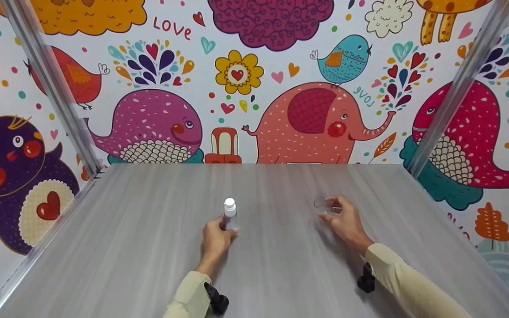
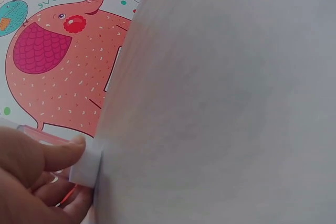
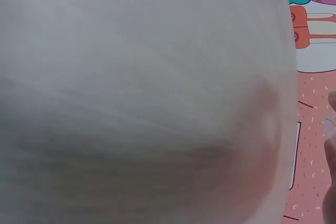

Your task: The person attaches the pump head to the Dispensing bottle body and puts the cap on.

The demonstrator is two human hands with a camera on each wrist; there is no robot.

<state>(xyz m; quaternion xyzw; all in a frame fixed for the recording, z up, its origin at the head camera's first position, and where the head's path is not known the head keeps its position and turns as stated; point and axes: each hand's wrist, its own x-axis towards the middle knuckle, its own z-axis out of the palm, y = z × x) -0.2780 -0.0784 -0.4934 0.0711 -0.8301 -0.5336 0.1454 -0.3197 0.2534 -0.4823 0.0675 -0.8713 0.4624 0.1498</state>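
A small slim bottle point(image 1: 230, 213) with a white top and a see-through body stands upright on the table. My left hand point(image 1: 216, 238) grips its lower part between thumb and fingers. In the left wrist view, the thumb lies along the clear body, beside a white end section point(image 2: 86, 167) near the tabletop. Farther right, my right hand point(image 1: 346, 223) holds a clear, cup-like container point(image 1: 320, 202) with a round rim. Its outline is faint, and fingers hide part of it. Only fingertips and a bit of clear edge point(image 3: 329, 127) enter the right wrist view.
The grey wood-grain table point(image 1: 272, 274) extends around both hands. Behind it rises a wall point(image 1: 276, 150) printed with cartoon animals. Metal posts point(image 1: 453, 101) stand at the back corners, and a metal rail point(image 1: 38, 256) runs along the left edge.
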